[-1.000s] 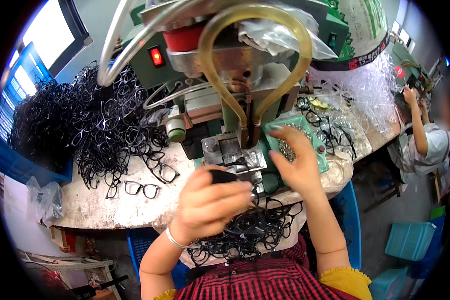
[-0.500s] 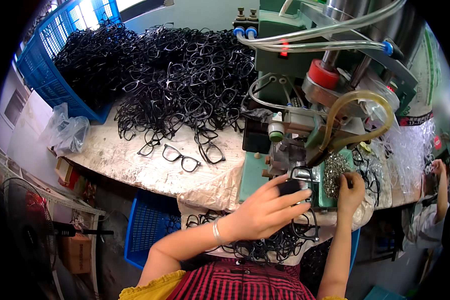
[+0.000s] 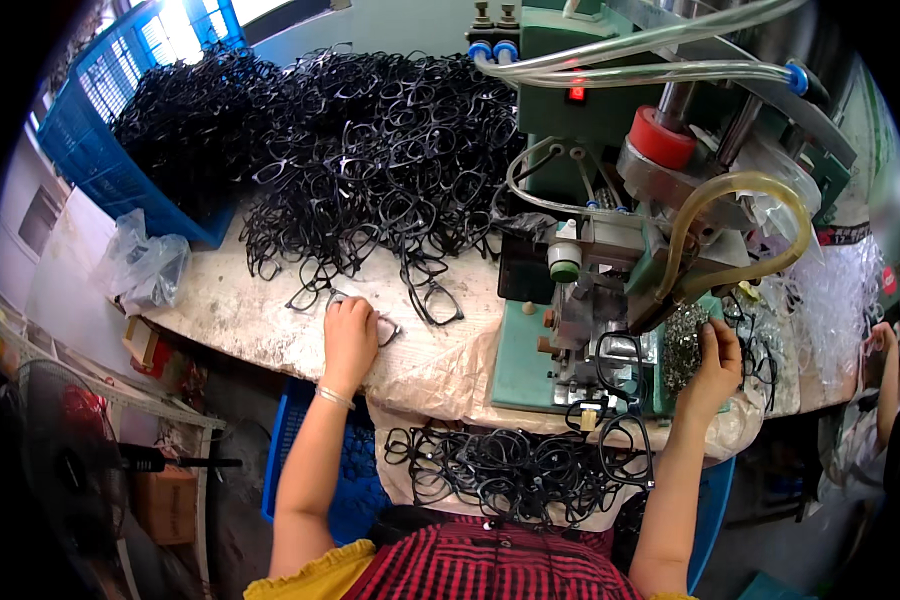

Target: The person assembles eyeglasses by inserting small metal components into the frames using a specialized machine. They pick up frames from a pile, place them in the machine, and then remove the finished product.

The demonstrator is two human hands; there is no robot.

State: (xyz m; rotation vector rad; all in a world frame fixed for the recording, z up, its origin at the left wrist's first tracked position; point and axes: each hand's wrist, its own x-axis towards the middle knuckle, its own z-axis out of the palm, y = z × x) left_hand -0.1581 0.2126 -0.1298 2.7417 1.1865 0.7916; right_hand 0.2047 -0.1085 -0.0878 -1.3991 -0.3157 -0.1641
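Observation:
My left hand (image 3: 350,340) has its fingers closed over a black eyeglass frame (image 3: 389,329) on the bench; part of the frame shows on each side of the hand. At the tray of small metal parts (image 3: 682,350), my right hand (image 3: 715,368) has thumb and fingers together, and whatever is between them is too small to name. Between my arms, another black eyeglass frame (image 3: 625,452) hangs at the front of the green press machine (image 3: 525,350), untouched by either hand.
A big heap of black eyeglass frames (image 3: 370,150) spills from a tilted blue crate (image 3: 100,150). More frames (image 3: 510,470) lie in front of my lap. A clear plastic bag (image 3: 145,260) sits at the left edge. Hoses (image 3: 670,75) loop over the machine; a co-worker's arm (image 3: 885,385) shows far right.
My left hand has left the frame at the machine and reached left to the loose frame on the bench. The right hand stays at the metal parts. The view has shifted slightly.

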